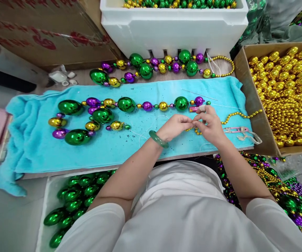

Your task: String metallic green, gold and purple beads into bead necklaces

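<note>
My left hand (175, 126), with a green bangle on its wrist, and my right hand (210, 124) meet fingertip to fingertip over a turquoise towel (145, 147). Both are pinched on a strand of small gold beads (241, 114) that trails right toward a cardboard box. A thin white thread (143, 134) loops on the towel to the left of my hands. A string of large green, purple and gold balls (126, 104) lies across the towel just beyond my hands. A small red thing (193, 109) lies by my right fingers.
Pink snips (235, 130) lie on the towel at right. A cardboard box of gold beads (287, 94) stands at right, a white foam box (174, 28) behind, another finished string (161, 66) before it. A tray of green balls (72, 199) sits lower left, mixed beads (284, 189) lower right.
</note>
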`<state>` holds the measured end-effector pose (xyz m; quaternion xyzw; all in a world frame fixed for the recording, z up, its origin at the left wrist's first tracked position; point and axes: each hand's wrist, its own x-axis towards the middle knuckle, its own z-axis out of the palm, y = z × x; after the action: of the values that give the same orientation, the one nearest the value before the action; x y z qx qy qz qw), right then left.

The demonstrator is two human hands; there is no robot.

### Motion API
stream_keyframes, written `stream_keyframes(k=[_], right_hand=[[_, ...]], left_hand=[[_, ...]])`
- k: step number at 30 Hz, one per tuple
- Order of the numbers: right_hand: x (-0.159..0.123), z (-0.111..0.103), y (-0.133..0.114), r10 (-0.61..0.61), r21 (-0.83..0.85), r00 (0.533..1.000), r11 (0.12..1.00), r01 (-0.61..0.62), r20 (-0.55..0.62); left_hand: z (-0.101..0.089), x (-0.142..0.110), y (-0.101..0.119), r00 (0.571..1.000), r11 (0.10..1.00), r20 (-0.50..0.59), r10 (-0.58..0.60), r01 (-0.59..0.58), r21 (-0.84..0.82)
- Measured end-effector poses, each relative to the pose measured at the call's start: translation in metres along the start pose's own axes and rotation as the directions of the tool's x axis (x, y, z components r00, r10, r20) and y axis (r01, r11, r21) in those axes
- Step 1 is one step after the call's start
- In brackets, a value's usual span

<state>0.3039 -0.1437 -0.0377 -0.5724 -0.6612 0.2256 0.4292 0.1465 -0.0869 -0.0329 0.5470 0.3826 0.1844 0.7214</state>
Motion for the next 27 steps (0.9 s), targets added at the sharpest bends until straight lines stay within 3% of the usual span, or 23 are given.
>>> stream_keyframes(k=[2,6,13,19,21,23,27], right_hand=[[0.001,-0.001,0.003,0.118,0.116,0.993,0.986,-0.119,0.019],[0.003,-0.001,0.002,0.245,0.278,0.968,0.927,-0.251,0.057],[0.010,-0.006,-0.003,0.198,0.366,0.970,0.900,-0.236,0.139],[0.003,-0.001,-0.003,0.225,0.534,0.957,0.794,-0.290,0.184],[0.000,0.006,-0.002,0.267,0.585,0.948,0.747,-0.317,0.172],[-0.003,0.014,-0.002,0.314,0.662,0.938,0.672,-0.330,0.148],[-0.005,0.029,-0.006,0.406,0.820,0.901,0.456,-0.345,0.153]], left_hand=[[-0.002,0.001,-0.002,0.999,0.999,0.035,-0.012,0.013,-0.031],[0.002,0.002,-0.008,1.000,0.993,-0.024,-0.006,0.003,-0.115],[0.001,-0.002,-0.005,0.990,0.989,-0.052,0.133,-0.136,-0.060],[0.000,-0.013,0.001,0.965,0.966,-0.044,0.257,-0.256,0.030],[0.002,-0.016,0.002,0.928,0.927,-0.101,0.358,-0.341,0.154],[0.004,-0.019,0.001,0.858,0.843,-0.168,0.485,-0.407,0.352],[0.003,-0.022,-0.008,0.699,0.556,-0.138,0.702,-0.416,0.720]])
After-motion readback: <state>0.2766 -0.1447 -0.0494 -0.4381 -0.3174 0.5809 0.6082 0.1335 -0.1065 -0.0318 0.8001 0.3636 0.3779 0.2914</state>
